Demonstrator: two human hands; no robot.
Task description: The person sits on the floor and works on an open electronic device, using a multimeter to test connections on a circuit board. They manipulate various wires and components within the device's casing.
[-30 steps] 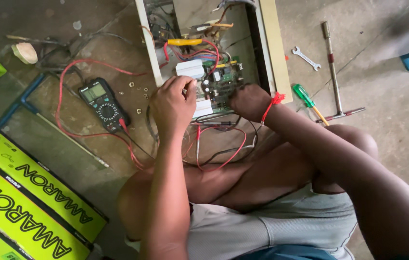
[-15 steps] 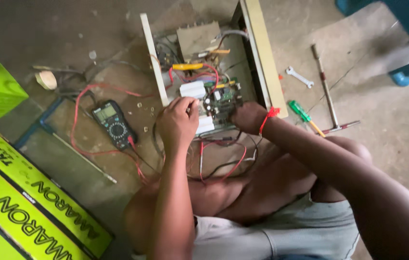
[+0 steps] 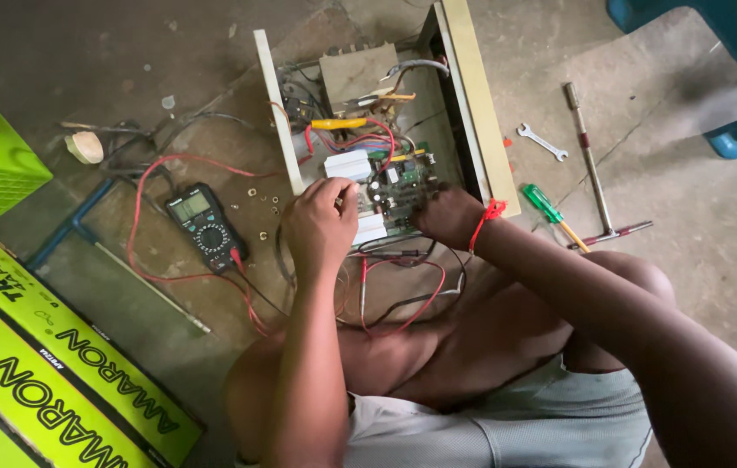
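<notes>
**Both hands at the circuit board of an opened metal case**

On the concrete floor, in front of the seated person's knees, lies an open metal case (image 3: 472, 113) with its wiring exposed. At its near end sits a green circuit board (image 3: 399, 178), crowded with small parts, with a white block (image 3: 347, 165) just beside it on the left and red and yellow wires (image 3: 342, 124) looping above.

The left hand (image 3: 321, 227) rests at the board's left edge, fingers curled together and bent inward over the white block; whether the fingertips pinch a small part or only press on it cannot be told from this angle. The right hand (image 3: 448, 217), a red thread (image 3: 487, 215) tied at its wrist, is curled at the board's right edge, its fingers tucked under and hidden, so its grip cannot be told either.

Left of the case lies a black multimeter (image 3: 204, 225), its red lead (image 3: 160, 165) looping over the floor, with small brass nuts (image 3: 263, 204) scattered between meter and case. Right of the case lie a green-handled screwdriver (image 3: 544, 204), a small spanner (image 3: 542, 141) and a long T-handled tool (image 3: 592, 169). Bright green cartons (image 3: 56, 373) fill the lower left corner, and a blue plastic stool (image 3: 724, 52) stands at the upper right.
</notes>
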